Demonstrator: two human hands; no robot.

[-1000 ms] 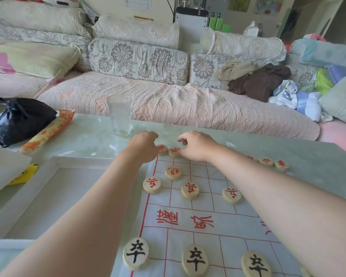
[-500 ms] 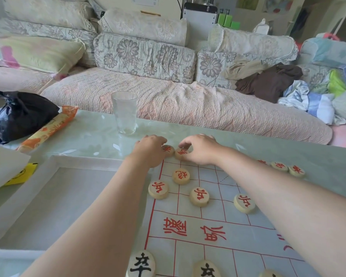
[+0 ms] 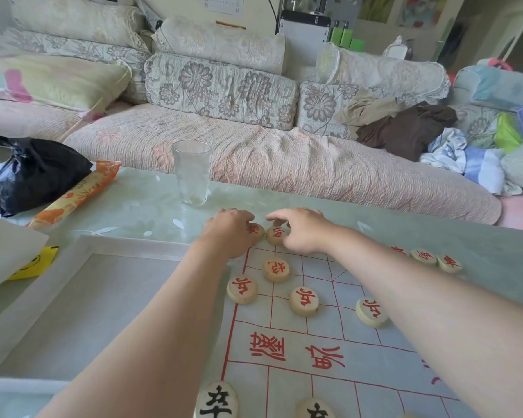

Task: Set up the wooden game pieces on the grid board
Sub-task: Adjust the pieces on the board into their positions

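Both bare forearms reach forward across a pale green table (image 3: 127, 206) to the far edge of the board (image 3: 329, 375), a light sheet ruled with red lines and red characters.

The left hand (image 3: 228, 232) is curled loosely, knuckles up, its fingers resting on a round wooden piece (image 3: 256, 230) at the board's far left corner; whether it actually pinches the piece cannot be told, since the hand covers most of it. The right hand (image 3: 302, 229) sits just beside it, thumb and forefinger closed around the rim of a second piece (image 3: 276, 235) — the two discs touch or nearly touch.

Nearer the camera, one red-marked piece (image 3: 276, 269) lies alone on the next line, and three more (image 3: 242, 289) (image 3: 304, 300) (image 3: 371, 312) lie in a row below it. Past the right forearm, two red pieces (image 3: 424, 256) (image 3: 449, 263) lie side by side at the far edge. At the bottom of the view two black-marked pieces (image 3: 216, 399) (image 3: 314, 409) are partly cut off.

A clear glass (image 3: 191, 171) stands upright on the table just beyond the hands. To the left lie an orange packet (image 3: 76, 194), a black bag (image 3: 34, 173) and a yellow slip (image 3: 38, 262). A shallow white tray (image 3: 133, 244) sits beside the board — the left forearm crosses over it. A quilted sofa (image 3: 284, 164) with cushions and loose clothes fills the background.
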